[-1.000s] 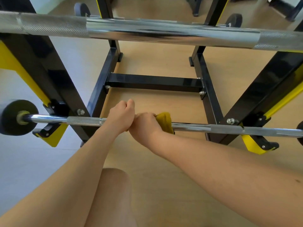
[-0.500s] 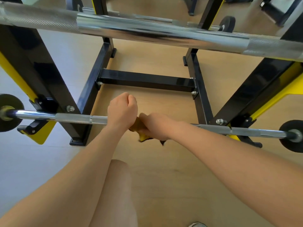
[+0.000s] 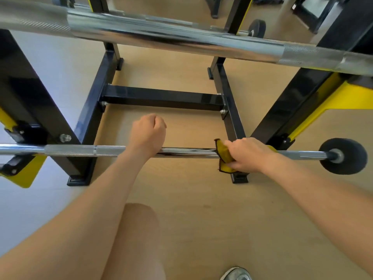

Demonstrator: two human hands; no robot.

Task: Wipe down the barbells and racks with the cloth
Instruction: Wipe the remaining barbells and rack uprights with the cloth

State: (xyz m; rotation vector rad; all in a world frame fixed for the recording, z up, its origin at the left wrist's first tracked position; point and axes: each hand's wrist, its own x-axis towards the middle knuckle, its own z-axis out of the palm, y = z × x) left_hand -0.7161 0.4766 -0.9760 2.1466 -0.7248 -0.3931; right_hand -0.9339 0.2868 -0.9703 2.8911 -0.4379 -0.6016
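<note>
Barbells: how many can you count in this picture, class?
3. The lower barbell carries the cloth; the thick upper barbell crosses the top, nearest the camera; a far barbell lies behind it. More may be out of view.

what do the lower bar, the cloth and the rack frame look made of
Lower bar: likely chromed steel, mirror-bright with duller knurled bands.
Cloth: soft yellow fabric, dark-stitched edge, folds limply.
Rack frame: probably painted metal tube, glossy black, bolted.

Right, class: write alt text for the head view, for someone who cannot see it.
A person's right hand grips a yellow cloth wrapped round the lower barbell on a black and yellow rack, while the left hand is closed over the bar further left. A thicker barbell rests above.
</note>
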